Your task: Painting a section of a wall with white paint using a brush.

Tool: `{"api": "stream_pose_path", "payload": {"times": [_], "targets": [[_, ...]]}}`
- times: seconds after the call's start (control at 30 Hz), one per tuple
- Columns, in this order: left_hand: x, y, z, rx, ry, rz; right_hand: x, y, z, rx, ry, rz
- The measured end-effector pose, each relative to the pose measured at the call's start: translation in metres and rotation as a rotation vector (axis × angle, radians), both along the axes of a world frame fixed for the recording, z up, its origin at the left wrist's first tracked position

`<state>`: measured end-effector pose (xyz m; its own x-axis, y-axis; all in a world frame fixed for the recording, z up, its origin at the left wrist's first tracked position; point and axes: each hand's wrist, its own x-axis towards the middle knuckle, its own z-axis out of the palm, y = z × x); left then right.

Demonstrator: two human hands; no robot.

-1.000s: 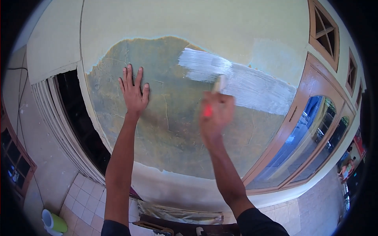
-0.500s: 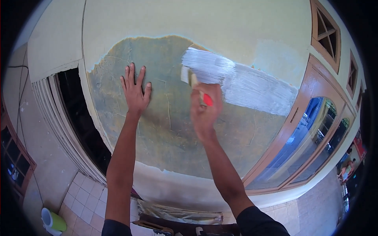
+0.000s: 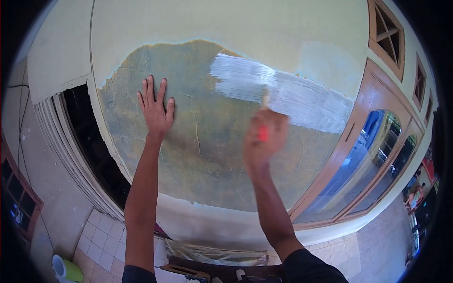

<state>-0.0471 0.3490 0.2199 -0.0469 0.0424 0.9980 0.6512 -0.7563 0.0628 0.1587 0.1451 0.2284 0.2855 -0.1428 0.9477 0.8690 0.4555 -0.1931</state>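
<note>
In front of me is a wall with a large bare grey-green patch (image 3: 212,174), cracked and stained. White paint (image 3: 311,106) covers a streaky band along the patch's upper right. My right hand (image 3: 265,139) is closed around the handle of a paintbrush (image 3: 265,101), which has a red part at its end. The bristles meet the white band near its middle; hand and brush are blurred by motion. My left hand (image 3: 157,113) rests flat on the bare patch to the left, fingers spread, holding nothing.
A brown-framed glass door (image 3: 358,155) stands right of the patch, with a wooden vent (image 3: 388,35) above it. To the left is a dark opening (image 3: 92,137). A green and white bucket (image 3: 68,270) sits on the tiled floor. Plastic sheeting (image 3: 212,252) lies along the wall's foot.
My right hand has swept the paintbrush rightward from the band's left end toward its middle. White strokes now reach lower at the left end. My left hand stays flat on the wall.
</note>
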Motion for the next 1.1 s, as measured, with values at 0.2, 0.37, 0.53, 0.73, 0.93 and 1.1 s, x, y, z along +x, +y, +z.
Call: {"api": "stream_pose_path", "payload": {"times": [0.2,0.37,0.53,0.73,0.93,1.1], "targets": [[0.007,-0.003,0.001,-0.01,0.013,0.009,-0.058,0.029,0.004,-0.027,-0.307,-0.005],[0.007,-0.007,0.002,-0.005,0.008,0.013,-0.048,0.021,-0.002,-0.016,-0.25,0.346],[0.005,-0.005,0.002,-0.001,0.007,0.005,0.014,-0.008,-0.005,0.064,-0.094,0.145],[0.006,-0.005,-0.004,-0.002,0.009,0.02,0.055,-0.043,-0.014,0.121,0.008,-0.015],[0.008,-0.002,-0.002,0.007,0.008,0.037,0.015,-0.019,-0.029,0.035,-0.134,-0.143],[0.019,0.006,-0.004,0.003,0.004,0.032,-0.024,0.028,-0.036,-0.039,-0.339,-0.134]]}}
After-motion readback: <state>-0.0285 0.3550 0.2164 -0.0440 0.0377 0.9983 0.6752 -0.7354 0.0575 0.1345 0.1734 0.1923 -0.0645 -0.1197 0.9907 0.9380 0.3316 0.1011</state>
